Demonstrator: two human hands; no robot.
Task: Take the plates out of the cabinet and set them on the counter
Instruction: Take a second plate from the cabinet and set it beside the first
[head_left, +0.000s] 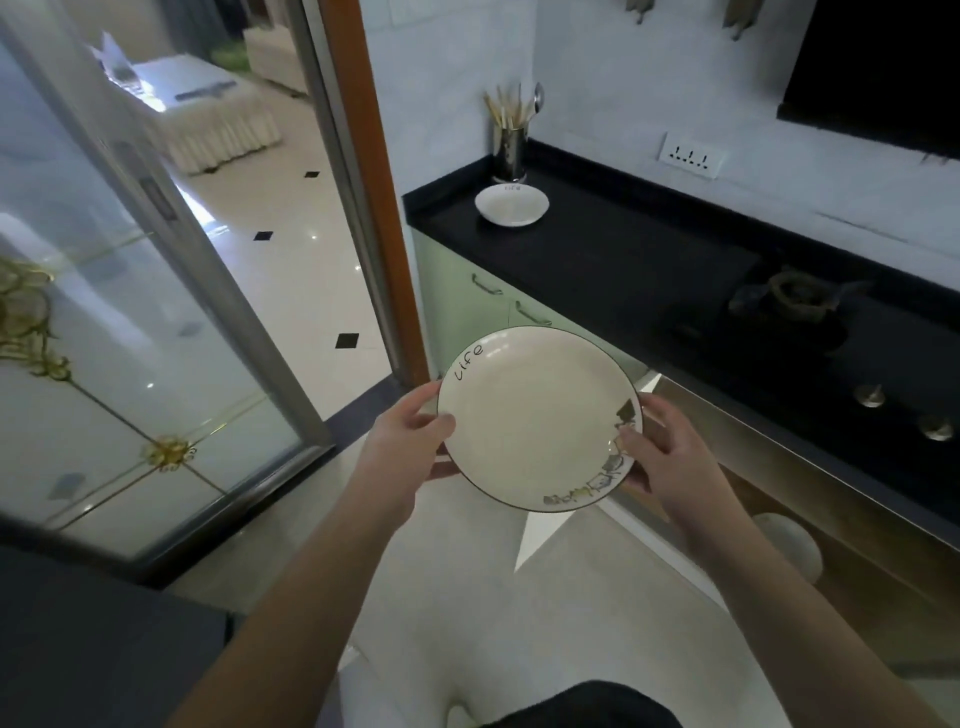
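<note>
Kitchen, dim. Black counter (613, 249) runs along the white wall, pale green cabinet doors (457, 296) beneath, stove burner (795, 301) set in farther right. Glass sliding door (130, 322) on the left, tiled floor beyond. One small plate (511, 206) already sits on the counter just in front of a metal utensil holder (510, 150). I see the cream plate (537, 418) held in the air over the floor, near the counter's edge. Left hand (402, 447) grips its left rim, right hand (670, 457) its right rim, thumbs on top. Dark rim line, "Life" lettering, small drawings along one edge.
</note>
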